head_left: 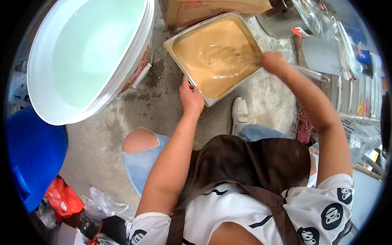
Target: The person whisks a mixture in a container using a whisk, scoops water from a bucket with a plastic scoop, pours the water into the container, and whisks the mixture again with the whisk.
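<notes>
A rectangular metal pan (209,101) full of smooth tan batter-like mixture (200,61) rests tilted near the floor in front of me. My left hand (192,98) grips its near left rim, fingers closed over the edge. At the pan's right side, my right hand (274,62) is closed around a long-handled metal utensil (314,74). The handle sticks out to the right behind the fist. Its working end, by the mixture, is blurred and I cannot make out its shape. Ripples and folds mark the mixture's surface near the middle.
A large white bucket (141,77) of pale greenish liquid stands at the left. Beyond the pan is a cardboard box (216,10), with a steel pot (281,20) to its right. A blue container (34,159) and a red plastic bag (63,198) lie lower left. Shelving (359,98) lines the right.
</notes>
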Demonstrator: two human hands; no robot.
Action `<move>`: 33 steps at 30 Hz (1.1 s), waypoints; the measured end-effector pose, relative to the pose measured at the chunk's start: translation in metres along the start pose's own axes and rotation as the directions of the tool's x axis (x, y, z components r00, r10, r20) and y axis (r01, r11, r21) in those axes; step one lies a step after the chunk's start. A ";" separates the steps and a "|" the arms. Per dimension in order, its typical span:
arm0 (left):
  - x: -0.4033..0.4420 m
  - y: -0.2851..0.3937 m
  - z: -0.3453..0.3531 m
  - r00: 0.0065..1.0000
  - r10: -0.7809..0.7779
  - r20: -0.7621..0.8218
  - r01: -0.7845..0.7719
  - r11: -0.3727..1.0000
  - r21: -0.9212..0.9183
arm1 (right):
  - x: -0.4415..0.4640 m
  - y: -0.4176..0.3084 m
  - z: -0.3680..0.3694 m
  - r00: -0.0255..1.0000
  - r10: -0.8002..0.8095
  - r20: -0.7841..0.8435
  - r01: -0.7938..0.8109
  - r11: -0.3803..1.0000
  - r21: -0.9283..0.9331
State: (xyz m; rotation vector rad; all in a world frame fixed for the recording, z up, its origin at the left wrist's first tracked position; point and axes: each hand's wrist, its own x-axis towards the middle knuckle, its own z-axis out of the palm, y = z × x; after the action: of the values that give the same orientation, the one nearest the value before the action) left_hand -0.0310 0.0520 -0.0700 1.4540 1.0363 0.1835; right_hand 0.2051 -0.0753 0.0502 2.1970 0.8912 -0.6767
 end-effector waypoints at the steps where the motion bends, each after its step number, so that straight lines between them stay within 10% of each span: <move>1: 0.000 -0.001 0.000 1.000 0.000 0.006 0.001 0.999 -0.047 | 0.013 0.005 0.001 0.999 0.012 -0.050 -0.011 1.000 0.027; 8: 0.002 -0.009 0.006 0.996 0.021 -0.081 -0.020 1.000 0.016 | -0.008 -0.057 0.012 0.972 -0.228 -0.053 0.232 0.969 0.087; 13: -0.003 0.007 -0.006 0.999 -0.042 0.017 0.040 0.996 0.080 | 0.022 0.002 0.008 0.986 0.063 -0.151 -0.049 0.994 0.096; 19: 0.004 -0.008 0.003 1.000 -0.025 0.000 0.025 1.000 0.015 | -0.009 -0.060 0.017 0.981 -0.173 -0.083 0.180 0.979 0.091; 22: 0.006 -0.017 0.004 0.999 -0.047 0.016 0.047 0.997 -0.055 | 0.001 -0.010 0.015 0.998 0.042 -0.045 -0.041 0.999 0.024; 30: 0.003 -0.005 0.002 0.999 -0.035 0.007 0.035 0.999 0.029 | -0.001 -0.063 0.040 0.981 -0.170 -0.096 0.181 0.975 0.125; 33: 0.005 -0.012 0.004 0.998 -0.065 0.013 0.065 0.998 0.017 | -0.007 -0.011 0.020 1.000 -0.011 -0.022 0.012 0.999 0.043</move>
State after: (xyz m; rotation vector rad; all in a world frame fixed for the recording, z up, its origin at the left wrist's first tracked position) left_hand -0.0312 0.0507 -0.0835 1.4329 1.0746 0.1183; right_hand 0.1886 -0.0864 0.0379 2.2435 0.9085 -0.6843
